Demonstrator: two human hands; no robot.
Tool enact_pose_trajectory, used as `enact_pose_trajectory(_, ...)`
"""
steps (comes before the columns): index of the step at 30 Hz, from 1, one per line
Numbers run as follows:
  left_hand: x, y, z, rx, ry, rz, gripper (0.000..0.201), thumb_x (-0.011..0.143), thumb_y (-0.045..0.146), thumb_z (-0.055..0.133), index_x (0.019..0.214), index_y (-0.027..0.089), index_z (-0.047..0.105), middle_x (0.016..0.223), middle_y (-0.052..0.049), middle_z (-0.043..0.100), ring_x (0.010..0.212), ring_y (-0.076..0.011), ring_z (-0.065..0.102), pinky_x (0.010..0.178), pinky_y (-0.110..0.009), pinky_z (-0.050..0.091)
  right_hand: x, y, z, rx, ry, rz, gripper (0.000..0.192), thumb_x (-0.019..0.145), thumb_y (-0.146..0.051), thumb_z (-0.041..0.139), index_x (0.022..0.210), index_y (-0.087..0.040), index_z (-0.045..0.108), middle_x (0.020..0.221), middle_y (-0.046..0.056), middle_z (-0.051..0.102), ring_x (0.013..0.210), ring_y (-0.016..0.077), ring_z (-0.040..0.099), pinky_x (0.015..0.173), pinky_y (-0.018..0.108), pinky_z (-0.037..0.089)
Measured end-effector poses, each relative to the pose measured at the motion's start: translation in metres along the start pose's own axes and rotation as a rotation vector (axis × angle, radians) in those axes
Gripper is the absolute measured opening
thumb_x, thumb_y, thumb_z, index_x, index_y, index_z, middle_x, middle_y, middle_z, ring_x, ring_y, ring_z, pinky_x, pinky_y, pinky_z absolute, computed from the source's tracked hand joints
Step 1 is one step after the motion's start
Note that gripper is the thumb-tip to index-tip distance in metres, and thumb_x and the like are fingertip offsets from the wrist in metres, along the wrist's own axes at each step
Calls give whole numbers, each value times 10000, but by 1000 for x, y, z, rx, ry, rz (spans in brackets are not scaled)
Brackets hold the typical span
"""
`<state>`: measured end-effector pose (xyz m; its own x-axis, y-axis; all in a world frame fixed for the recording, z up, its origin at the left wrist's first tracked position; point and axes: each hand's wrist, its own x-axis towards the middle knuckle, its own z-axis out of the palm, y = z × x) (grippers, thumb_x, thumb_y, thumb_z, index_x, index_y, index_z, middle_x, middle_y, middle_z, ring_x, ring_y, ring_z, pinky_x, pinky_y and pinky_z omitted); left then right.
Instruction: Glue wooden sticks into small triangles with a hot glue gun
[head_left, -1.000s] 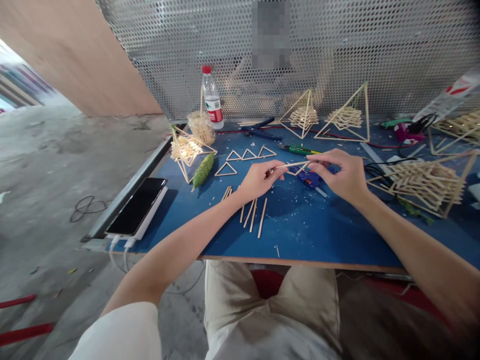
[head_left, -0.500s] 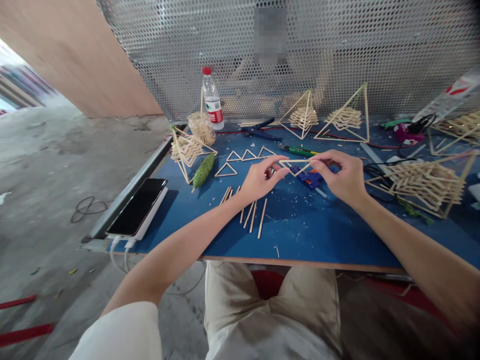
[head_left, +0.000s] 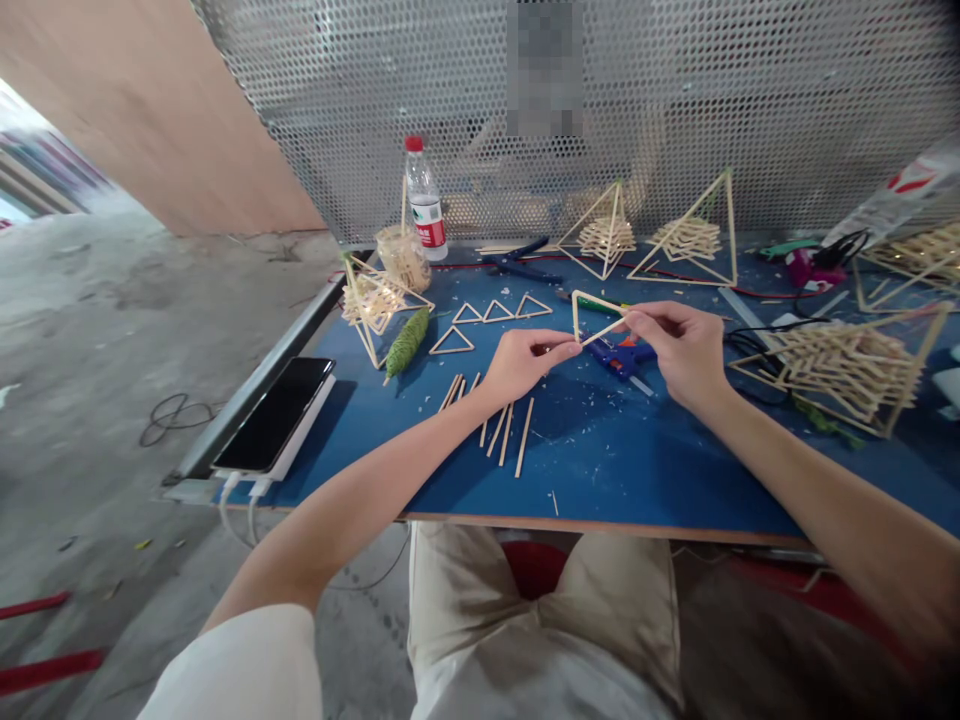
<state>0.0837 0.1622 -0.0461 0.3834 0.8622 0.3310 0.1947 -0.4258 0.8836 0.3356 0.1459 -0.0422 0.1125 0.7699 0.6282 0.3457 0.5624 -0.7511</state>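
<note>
Phone: a dark smartphone (head_left: 274, 412) lies on a white power bank at the counter's (head_left: 600, 470) left edge, cables hanging off, out of the work area.
Finished pieces: four small stick triangles (head_left: 491, 318) lie flat in a group behind the hands, apparently set aside as done; a green twine spool (head_left: 407, 341) rests beside a stick pyramid (head_left: 375, 298).
Loose sticks: cut bamboo sticks (head_left: 504, 430) lie under the left wrist, within easy reach.
Left hand: the left hand (head_left: 521, 362) pinches the lower corner of the stick triangle (head_left: 592, 318), fingertips closed on the joint, seemingly to steady it.
Stick triangle: held just above the counter between both hands, tilted up on edge; three thin pale sticks, corners joined, open in the middle.
Right hand: the right hand (head_left: 679, 350) grips the right corner between thumb and forefinger, other fingers curled.
Glue gun: a blue glue gun (head_left: 622, 356) lies just below the triangle, close by.
</note>
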Motion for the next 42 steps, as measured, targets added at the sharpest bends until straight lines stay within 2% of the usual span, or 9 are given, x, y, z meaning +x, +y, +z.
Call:
enact_pose_trajectory(4, 2, -1, -2, -45, 26, -41, 261, 944, 463, 840, 993, 216, 908, 977, -72, 872, 689, -144, 587, 661, -318, 461, -2, 0, 2, 42, -2, 82, 29, 940, -360, 865, 952, -359, 891, 880, -5, 866, 699, 222, 788, 649, 404, 679)
enact_pose_trajectory(9, 4, -5, -3, -67, 60, -44, 308, 926, 509, 853, 1009, 218, 908, 891, -62, 847, 686, -145, 583, 647, -318, 436, -2, 0, 4, 107, 7, 125, 43, 902, -352, 892, 944, -351, 900, 885, -3, 871, 700, 214, 782, 677, 401, 682)
enact_pose_trajectory(13, 5, -7, -3, -71, 75, -44, 300, 905, 505, 881, 1004, 223, 907, 860, -50, 831, 683, -143, 581, 643, -314, 428, -2, 8, 3, 99, -27, 73, 36, 933, -378, 886, 967, -392, 891, 891, -11, 872, 715, 231, 807, 665, 418, 693)
enact_pose_trajectory(17, 6, -7, -3, -73, 71, -59, 298, 913, 481, 881, 1042, 212, 901, 917, -62, 850, 736, -157, 638, 677, -311, 470, -1, 13, 2, 73, -72, 1, 53, 982, -429, 850, 1019, -396, 872, 921, -7, 876, 724, 237, 819, 663, 436, 706)
enact_pose_trajectory(20, 5, -4, -4, -35, 33, -47, 284, 973, 473, 811, 1024, 206, 893, 966, -74, 868, 803, -175, 688, 705, -311, 487, -2, 6, 3, 97, -74, 81, 65, 967, -443, 856, 995, -386, 868, 935, 2, 876, 771, 247, 827, 736, 460, 719)
enact_pose_trajectory(24, 5, -1, -7, 65, 27, -18, 283, 1029, 444, 728, 973, 214, 884, 965, -63, 875, 710, -147, 625, 677, -310, 450, -3, -6, 2, 130, -78, 225, 27, 921, -406, 876, 938, -385, 875, 945, 13, 874, 824, 261, 826, 842, 486, 711)
enact_pose_trajectory(30, 4, 2, -10, 162, 37, 51, 305, 1042, 449, 710, 966, 211, 885, 937, -52, 872, 655, -135, 591, 645, -304, 431, 0, -4, -3, -14, -120, 224, 69, 931, -420, 849, 946, -358, 874, 922, 30, 871, 883, 305, 846, 862, 527, 708)
enact_pose_trajectory(37, 5, 7, -12, 226, 28, 54, 253, 1054, 364, 698, 972, 204, 876, 1000, -59, 884, 784, -155, 707, 778, -297, 530, 1, -6, -4, -79, -123, 235, 128, 913, -423, 850, 1002, -334, 877, 933, 50, 875, 923, 341, 862, 887, 548, 708)
enact_pose_trajectory(42, 7, 4, -14, 201, 35, 59, 235, 1046, 359, 716, 980, 207, 882, 1001, -61, 886, 800, -158, 724, 803, -304, 548, 1, -7, -4, -142, -122, 191, 111, 913, -442, 835, 916, -339, 875, 882, 50, 865, 823, 316, 839, 804, 527, 691)
